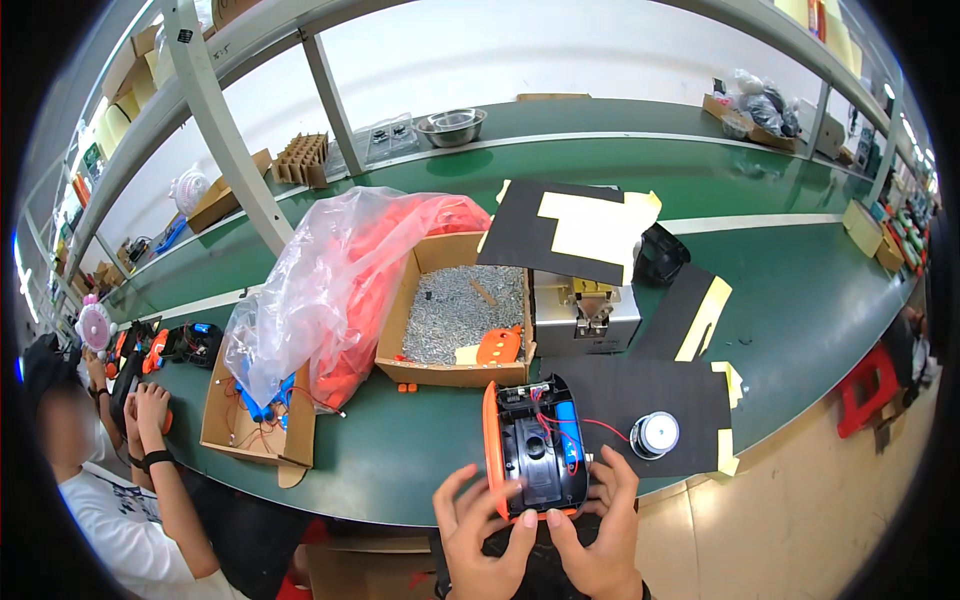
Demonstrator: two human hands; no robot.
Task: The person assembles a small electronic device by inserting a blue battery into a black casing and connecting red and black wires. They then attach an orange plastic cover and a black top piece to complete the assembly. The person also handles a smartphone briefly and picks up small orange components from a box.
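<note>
Both my hands grip an open black-and-orange plastic housing [535, 460] at the near edge of the green bench. My left hand [480, 525] holds its left side and lower edge. My right hand [605, 520] closes on the lower right, and both thumbs press along the bottom rim. Inside the housing are a blue cylindrical battery [570, 436], a small circuit board at the top and thin wires. A red wire runs out to a round silver-and-white part [655, 435] on a black sheet [690, 385].
Ahead is a cardboard box of small metal parts [460, 310], with an orange piece on top. Beside it are a clear bag with red contents [345, 290], a box of blue wired parts [262, 425] and a grey metal machine [590, 320]. A co-worker [150, 510] sits left.
</note>
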